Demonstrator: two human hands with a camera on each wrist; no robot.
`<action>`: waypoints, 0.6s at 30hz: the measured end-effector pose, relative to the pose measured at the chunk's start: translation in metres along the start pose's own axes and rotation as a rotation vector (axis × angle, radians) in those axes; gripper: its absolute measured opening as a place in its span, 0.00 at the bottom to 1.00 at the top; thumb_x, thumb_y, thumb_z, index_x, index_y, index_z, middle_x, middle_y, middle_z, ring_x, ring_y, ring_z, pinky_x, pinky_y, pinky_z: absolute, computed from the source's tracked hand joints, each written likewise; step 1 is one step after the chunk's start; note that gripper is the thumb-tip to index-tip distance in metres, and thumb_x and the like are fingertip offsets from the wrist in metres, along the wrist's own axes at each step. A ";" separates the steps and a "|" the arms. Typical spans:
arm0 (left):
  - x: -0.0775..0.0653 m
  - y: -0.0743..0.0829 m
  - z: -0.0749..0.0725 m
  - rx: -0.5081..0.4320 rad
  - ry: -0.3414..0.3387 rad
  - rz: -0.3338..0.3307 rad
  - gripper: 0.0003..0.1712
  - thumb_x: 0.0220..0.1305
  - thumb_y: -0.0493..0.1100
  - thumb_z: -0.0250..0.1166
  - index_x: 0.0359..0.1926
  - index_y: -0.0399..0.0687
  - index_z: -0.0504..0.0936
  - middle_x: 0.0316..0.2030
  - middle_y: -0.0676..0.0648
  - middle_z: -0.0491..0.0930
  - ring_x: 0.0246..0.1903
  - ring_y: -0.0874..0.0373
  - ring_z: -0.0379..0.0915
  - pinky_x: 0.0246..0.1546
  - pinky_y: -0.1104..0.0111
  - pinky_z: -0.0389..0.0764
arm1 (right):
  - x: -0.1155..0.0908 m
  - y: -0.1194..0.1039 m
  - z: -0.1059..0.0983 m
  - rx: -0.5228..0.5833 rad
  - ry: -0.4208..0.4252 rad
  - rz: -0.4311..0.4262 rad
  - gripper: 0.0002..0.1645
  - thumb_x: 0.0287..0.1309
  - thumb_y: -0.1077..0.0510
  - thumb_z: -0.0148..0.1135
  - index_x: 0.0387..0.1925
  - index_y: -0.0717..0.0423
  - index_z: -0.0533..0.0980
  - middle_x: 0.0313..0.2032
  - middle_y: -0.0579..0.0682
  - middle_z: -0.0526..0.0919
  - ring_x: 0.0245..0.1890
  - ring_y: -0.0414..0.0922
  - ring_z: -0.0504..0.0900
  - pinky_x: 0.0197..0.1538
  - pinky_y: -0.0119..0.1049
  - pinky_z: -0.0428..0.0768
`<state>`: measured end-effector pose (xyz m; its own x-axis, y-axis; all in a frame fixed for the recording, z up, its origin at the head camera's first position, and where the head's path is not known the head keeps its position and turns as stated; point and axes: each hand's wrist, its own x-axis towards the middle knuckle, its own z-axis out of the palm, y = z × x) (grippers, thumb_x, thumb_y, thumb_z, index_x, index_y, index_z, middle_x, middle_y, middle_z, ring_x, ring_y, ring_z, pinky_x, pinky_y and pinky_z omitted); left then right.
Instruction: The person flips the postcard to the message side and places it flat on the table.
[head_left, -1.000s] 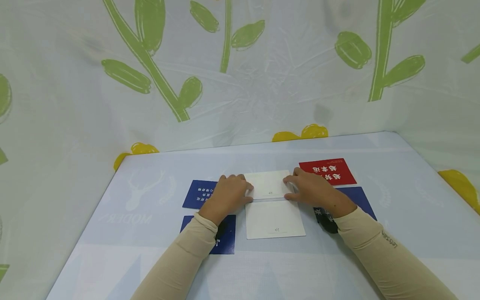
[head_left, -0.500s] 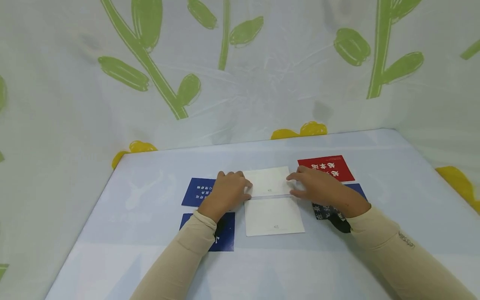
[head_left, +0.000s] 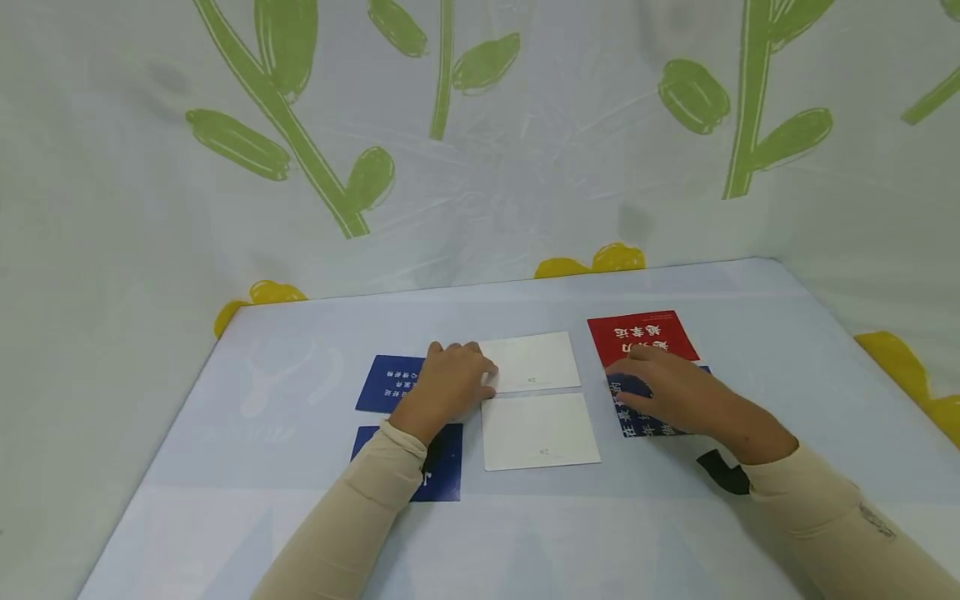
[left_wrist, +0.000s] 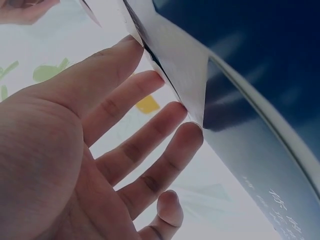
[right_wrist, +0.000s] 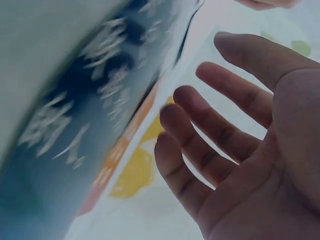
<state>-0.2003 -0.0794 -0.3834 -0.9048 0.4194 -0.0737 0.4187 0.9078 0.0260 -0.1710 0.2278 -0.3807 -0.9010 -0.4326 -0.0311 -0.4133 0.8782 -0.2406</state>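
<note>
My left hand rests at the left edge of the upper white card, its fingers loosely bent and the fingertips right at the card edge in the left wrist view. Just below lies a second white card. Over the dark blue card with white characters is my right hand, partly covering it. In the right wrist view the fingers are spread and relaxed, with nothing between them. A red card with white characters lies behind that hand.
Left of the white cards lie a blue card with white writing and another blue card, both partly covered by the left hand and forearm. The light-coloured table meets a white cloth with green leaf prints at the back.
My right hand has moved right, away from the right edges of the white cards to over the dark blue card. My left hand has stayed at the upper white card.
</note>
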 end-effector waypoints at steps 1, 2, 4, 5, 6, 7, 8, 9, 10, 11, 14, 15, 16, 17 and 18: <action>0.000 0.000 0.001 0.005 0.002 0.002 0.22 0.60 0.55 0.72 0.56 0.60 0.86 0.54 0.47 0.84 0.52 0.49 0.81 0.55 0.51 0.74 | -0.003 0.003 0.001 -0.002 0.006 0.009 0.29 0.53 0.51 0.75 0.57 0.54 0.80 0.55 0.60 0.80 0.57 0.59 0.78 0.52 0.55 0.83; 0.000 0.000 0.002 0.007 0.002 0.001 0.22 0.60 0.55 0.72 0.55 0.60 0.86 0.53 0.47 0.84 0.51 0.49 0.81 0.54 0.51 0.74 | -0.005 0.006 0.001 -0.002 0.013 0.015 0.29 0.53 0.51 0.75 0.57 0.54 0.80 0.54 0.60 0.80 0.57 0.59 0.77 0.52 0.55 0.83; 0.000 0.001 0.003 0.009 0.003 -0.004 0.22 0.60 0.55 0.72 0.55 0.60 0.86 0.53 0.47 0.84 0.51 0.49 0.81 0.54 0.51 0.74 | -0.008 0.012 0.002 -0.002 0.030 0.026 0.29 0.53 0.52 0.75 0.57 0.54 0.80 0.53 0.60 0.80 0.56 0.59 0.77 0.52 0.56 0.83; 0.000 0.001 0.003 0.010 0.004 -0.005 0.22 0.60 0.55 0.72 0.55 0.60 0.86 0.53 0.47 0.84 0.51 0.49 0.81 0.54 0.51 0.74 | -0.010 0.014 0.002 -0.001 0.039 0.035 0.28 0.54 0.53 0.75 0.57 0.55 0.80 0.53 0.61 0.80 0.56 0.59 0.77 0.53 0.56 0.82; 0.001 0.001 0.003 0.008 0.002 -0.007 0.22 0.60 0.55 0.72 0.55 0.59 0.86 0.53 0.47 0.84 0.51 0.49 0.81 0.54 0.51 0.74 | -0.011 0.016 0.002 -0.001 0.043 0.048 0.28 0.54 0.52 0.74 0.57 0.55 0.80 0.54 0.62 0.79 0.56 0.60 0.77 0.53 0.58 0.82; 0.000 0.001 0.003 0.005 -0.003 -0.012 0.22 0.60 0.55 0.72 0.55 0.60 0.86 0.53 0.47 0.84 0.51 0.49 0.81 0.55 0.51 0.74 | -0.011 0.017 0.003 0.002 0.040 0.054 0.29 0.54 0.52 0.74 0.57 0.55 0.80 0.55 0.63 0.79 0.57 0.61 0.77 0.53 0.59 0.81; -0.001 0.000 0.004 0.002 -0.006 -0.014 0.22 0.60 0.55 0.72 0.55 0.59 0.86 0.53 0.47 0.84 0.51 0.49 0.81 0.55 0.50 0.73 | -0.011 0.019 0.004 0.003 0.034 0.062 0.29 0.54 0.52 0.74 0.58 0.55 0.79 0.55 0.63 0.78 0.57 0.62 0.77 0.54 0.60 0.80; -0.001 0.000 0.004 -0.001 -0.007 -0.014 0.22 0.60 0.55 0.72 0.55 0.59 0.86 0.53 0.47 0.84 0.51 0.49 0.81 0.55 0.50 0.73 | -0.011 0.020 0.005 0.006 0.028 0.070 0.29 0.54 0.52 0.74 0.58 0.55 0.79 0.56 0.64 0.78 0.57 0.63 0.77 0.54 0.61 0.80; -0.002 0.000 0.004 -0.001 -0.007 -0.012 0.22 0.60 0.55 0.72 0.55 0.59 0.86 0.53 0.47 0.84 0.51 0.49 0.81 0.55 0.50 0.73 | -0.012 0.021 0.006 0.008 0.020 0.080 0.30 0.55 0.52 0.74 0.58 0.55 0.79 0.56 0.64 0.78 0.57 0.63 0.76 0.55 0.62 0.79; -0.002 0.000 0.003 0.000 -0.006 -0.008 0.22 0.60 0.55 0.72 0.55 0.59 0.86 0.53 0.47 0.84 0.51 0.49 0.81 0.55 0.50 0.73 | -0.013 0.022 0.006 0.009 0.014 0.087 0.29 0.55 0.51 0.73 0.59 0.55 0.79 0.57 0.64 0.78 0.58 0.64 0.76 0.56 0.63 0.78; -0.002 0.000 0.003 -0.003 -0.002 0.000 0.22 0.60 0.55 0.72 0.55 0.59 0.86 0.53 0.47 0.84 0.51 0.49 0.81 0.54 0.51 0.73 | -0.014 0.026 0.007 -0.003 0.013 0.095 0.29 0.55 0.51 0.73 0.58 0.55 0.79 0.56 0.63 0.78 0.57 0.62 0.76 0.57 0.64 0.76; -0.002 0.000 0.002 -0.005 -0.002 0.002 0.22 0.60 0.55 0.72 0.55 0.59 0.86 0.53 0.47 0.84 0.51 0.49 0.81 0.54 0.51 0.73 | -0.014 0.027 0.007 -0.004 0.017 0.094 0.29 0.55 0.51 0.73 0.58 0.55 0.79 0.56 0.63 0.78 0.57 0.61 0.76 0.56 0.63 0.76; -0.002 0.000 0.002 -0.005 -0.003 0.004 0.22 0.60 0.55 0.72 0.55 0.58 0.86 0.53 0.47 0.84 0.51 0.49 0.81 0.54 0.51 0.73 | -0.014 0.028 0.007 -0.007 0.021 0.088 0.29 0.54 0.51 0.74 0.57 0.55 0.80 0.55 0.62 0.78 0.57 0.61 0.75 0.56 0.63 0.76; -0.002 0.000 0.001 -0.006 -0.003 0.004 0.22 0.61 0.54 0.72 0.55 0.58 0.86 0.53 0.47 0.84 0.51 0.49 0.80 0.54 0.51 0.73 | -0.014 0.029 0.006 -0.009 0.025 0.080 0.29 0.54 0.51 0.74 0.57 0.54 0.80 0.55 0.62 0.79 0.56 0.60 0.76 0.56 0.62 0.76; -0.002 0.000 0.001 -0.005 -0.004 0.001 0.22 0.61 0.54 0.72 0.55 0.58 0.86 0.53 0.47 0.84 0.52 0.49 0.80 0.55 0.51 0.73 | -0.014 0.029 0.006 -0.008 0.025 0.075 0.29 0.53 0.51 0.74 0.56 0.54 0.80 0.54 0.61 0.79 0.56 0.60 0.76 0.55 0.61 0.76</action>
<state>-0.1988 -0.0800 -0.3841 -0.9040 0.4204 -0.0778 0.4193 0.9073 0.0309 -0.1697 0.2582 -0.3934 -0.9325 -0.3603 -0.0242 -0.3455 0.9096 -0.2309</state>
